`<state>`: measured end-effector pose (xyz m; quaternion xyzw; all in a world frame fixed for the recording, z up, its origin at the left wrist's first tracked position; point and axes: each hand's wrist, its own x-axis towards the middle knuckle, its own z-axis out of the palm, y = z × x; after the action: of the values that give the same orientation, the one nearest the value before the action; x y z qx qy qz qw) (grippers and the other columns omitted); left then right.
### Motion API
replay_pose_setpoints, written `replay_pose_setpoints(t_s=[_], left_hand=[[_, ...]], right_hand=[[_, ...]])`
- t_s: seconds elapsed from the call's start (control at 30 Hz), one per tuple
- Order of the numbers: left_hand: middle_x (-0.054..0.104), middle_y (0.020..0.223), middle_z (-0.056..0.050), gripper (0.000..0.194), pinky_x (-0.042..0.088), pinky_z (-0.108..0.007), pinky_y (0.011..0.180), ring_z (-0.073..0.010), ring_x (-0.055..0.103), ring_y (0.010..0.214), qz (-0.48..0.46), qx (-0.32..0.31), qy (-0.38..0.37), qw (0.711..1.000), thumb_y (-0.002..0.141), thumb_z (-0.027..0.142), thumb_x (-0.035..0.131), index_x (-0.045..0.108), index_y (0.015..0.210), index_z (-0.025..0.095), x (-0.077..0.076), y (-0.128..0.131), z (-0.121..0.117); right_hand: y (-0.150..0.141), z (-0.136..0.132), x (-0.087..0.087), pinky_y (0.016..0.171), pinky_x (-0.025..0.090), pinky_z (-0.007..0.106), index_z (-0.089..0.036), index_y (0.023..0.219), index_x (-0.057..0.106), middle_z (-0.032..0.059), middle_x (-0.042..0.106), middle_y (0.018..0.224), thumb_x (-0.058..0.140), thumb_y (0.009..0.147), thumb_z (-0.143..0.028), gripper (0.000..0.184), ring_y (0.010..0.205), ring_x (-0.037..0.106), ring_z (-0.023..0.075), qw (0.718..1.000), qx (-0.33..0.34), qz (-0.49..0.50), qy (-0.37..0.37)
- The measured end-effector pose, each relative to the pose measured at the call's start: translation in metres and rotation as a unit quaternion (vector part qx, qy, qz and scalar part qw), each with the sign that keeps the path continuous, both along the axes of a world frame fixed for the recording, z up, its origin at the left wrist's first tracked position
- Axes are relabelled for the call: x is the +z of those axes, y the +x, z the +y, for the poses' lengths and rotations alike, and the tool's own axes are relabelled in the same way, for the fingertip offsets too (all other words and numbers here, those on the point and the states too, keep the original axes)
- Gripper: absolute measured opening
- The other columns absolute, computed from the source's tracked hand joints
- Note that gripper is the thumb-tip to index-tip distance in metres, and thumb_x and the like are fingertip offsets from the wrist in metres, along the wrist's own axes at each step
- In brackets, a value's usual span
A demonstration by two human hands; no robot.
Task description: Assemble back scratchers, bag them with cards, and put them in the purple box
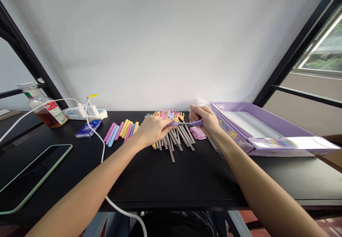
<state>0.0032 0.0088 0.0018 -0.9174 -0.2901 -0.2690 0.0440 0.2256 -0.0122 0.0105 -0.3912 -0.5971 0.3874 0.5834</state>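
A purple telescopic back scratcher [184,123] is held level between my two hands, over a pile of others. My left hand [153,127] is closed around its purple grip end, and my right hand [207,119] pinches the purple claw-shaped head. Under and behind it lie several back scratcher rods [171,142], with bare metal shafts toward me and pink, yellow and blue claw heads toward the wall. Left of my left hand, a row of loose coloured handles [114,133] in pink, blue and yellow rests on the black table. Part of the row is hidden by that hand.
Pink printed packets [198,133] lie beside my right hand, near an open purple display box [240,106]. Toward the left are a blue tissue pack [88,128], a white power strip [100,114] with cables, a bottle [50,110] of brown liquid and a tablet [34,176].
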Motion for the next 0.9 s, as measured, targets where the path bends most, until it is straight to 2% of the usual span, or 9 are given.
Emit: replay_pose_setpoints(t_s=[0.13,0.23,0.3,0.4,0.47,0.63,0.73,0.8,0.9], left_hand=[[0.076,0.09,-0.004,0.041,0.034,-0.028,0.058,-0.0175,0.067,0.074,-0.017,0.013,0.076,0.997,0.104,0.049,0.042,0.072,0.104,0.022,0.001,-0.006,0.005],[0.075,0.092,-0.003,0.033,0.035,-0.027,0.059,-0.0165,0.067,0.076,-0.013,0.023,0.104,0.994,0.102,0.044,0.048,0.073,0.104,0.023,-0.002,-0.012,0.012],[0.074,0.094,-0.003,0.027,0.037,-0.026,0.061,-0.0163,0.066,0.078,-0.005,0.027,0.095,0.995,0.101,0.039,0.052,0.073,0.106,0.024,-0.004,-0.017,0.015],[0.074,0.091,-0.002,0.027,0.039,-0.026,0.063,-0.016,0.065,0.076,-0.006,0.021,0.058,0.998,0.101,0.04,0.053,0.074,0.109,0.025,-0.005,-0.02,0.018],[0.074,0.085,-0.001,0.029,0.038,-0.026,0.063,-0.0156,0.064,0.072,-0.015,0.008,0.029,0.999,0.101,0.043,0.052,0.075,0.108,0.026,-0.003,-0.02,0.018],[0.06,0.061,0.002,0.04,0.032,-0.026,0.056,-0.012,0.048,0.053,-0.009,-0.015,-0.064,0.998,0.1,0.05,0.049,0.073,0.086,0.021,0.007,-0.02,0.013],[0.052,0.055,0.003,0.046,0.029,-0.027,0.053,-0.0106,0.04,0.049,0.004,-0.035,-0.117,0.992,0.101,0.051,0.046,0.067,0.076,0.019,0.012,-0.022,0.008],[0.055,0.058,0.003,0.042,0.031,-0.027,0.055,-0.011,0.044,0.051,-0.001,-0.031,-0.104,0.994,0.102,0.048,0.045,0.069,0.084,0.019,0.012,-0.021,0.004],[0.067,0.071,0.0,0.036,0.035,-0.027,0.059,-0.0144,0.058,0.06,-0.012,0.011,-0.025,1.0,0.102,0.047,0.045,0.07,0.104,0.021,0.008,-0.012,-0.003]], right_hand=[[0.009,-0.007,0.01,0.041,0.029,0.028,-0.02,0.061,0.058,0.0012,0.052,0.053,0.063,0.088,-0.062,0.05,0.042,0.042,0.0107,0.993,0.026,-0.1,-0.059],[0.015,-0.012,0.015,0.041,0.033,0.027,-0.018,0.073,0.066,0.0,0.057,0.053,0.075,0.081,-0.057,0.04,0.042,0.044,0.0098,0.974,0.057,-0.2,-0.089],[0.017,-0.013,0.015,0.046,0.04,0.027,-0.017,0.08,0.071,0.0009,0.062,0.059,0.083,0.075,-0.05,0.035,0.047,0.052,0.011,0.969,0.06,-0.224,-0.08],[0.02,-0.01,0.011,0.059,0.052,0.029,-0.016,0.089,0.074,0.004,0.068,0.069,0.085,0.072,-0.045,0.035,0.062,0.064,0.0155,0.98,0.043,-0.184,-0.061],[0.022,-0.006,0.007,0.066,0.056,0.032,-0.015,0.092,0.074,0.0051,0.07,0.072,0.086,0.071,-0.043,0.037,0.068,0.068,0.0177,0.986,0.038,-0.156,-0.054],[0.028,-0.003,0.005,0.069,0.057,0.035,-0.016,0.09,0.076,0.0051,0.071,0.074,0.087,0.069,-0.043,0.036,0.072,0.068,0.0202,0.988,0.015,-0.156,0.004],[0.029,-0.005,0.008,0.067,0.055,0.034,-0.016,0.087,0.077,0.005,0.071,0.074,0.086,0.071,-0.041,0.031,0.072,0.067,0.0194,0.985,0.003,-0.166,0.038],[0.026,-0.007,0.009,0.068,0.055,0.034,-0.016,0.086,0.077,0.0052,0.071,0.076,0.087,0.07,-0.039,0.03,0.073,0.067,0.0193,0.988,0.012,-0.15,0.04],[0.013,-0.009,0.007,0.067,0.055,0.032,-0.016,0.086,0.075,0.0044,0.072,0.075,0.088,0.07,-0.037,0.03,0.071,0.067,0.0182,0.994,0.042,-0.1,0.024]])
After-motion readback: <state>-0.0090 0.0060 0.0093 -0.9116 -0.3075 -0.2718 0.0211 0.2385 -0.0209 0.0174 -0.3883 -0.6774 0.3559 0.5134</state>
